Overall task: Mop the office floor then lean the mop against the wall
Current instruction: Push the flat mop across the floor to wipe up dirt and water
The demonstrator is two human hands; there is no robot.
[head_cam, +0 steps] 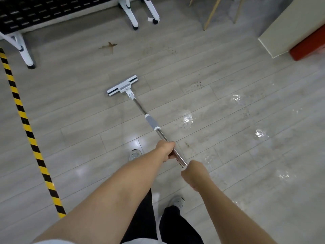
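Note:
A mop with a white flat head (122, 86) lies on the grey plank floor (228, 155), its metal pole (163, 136) slanting back toward me. My left hand (166, 150) grips the pole partway up. My right hand (194, 174) grips the pole's near end, which is hidden inside the fist. A brown stain (109, 47) marks the floor beyond the mop head. Wet shiny patches (188, 120) spread over the planks to the right.
A white-legged rack with a black top (26, 13) stands at the far left. Yellow-black tape (26, 124) runs along the left floor. Wooden chair legs (211, 14), a cream cabinet (288, 27) and a red object (309, 46) sit at the far right. My shoes (176, 201) are below.

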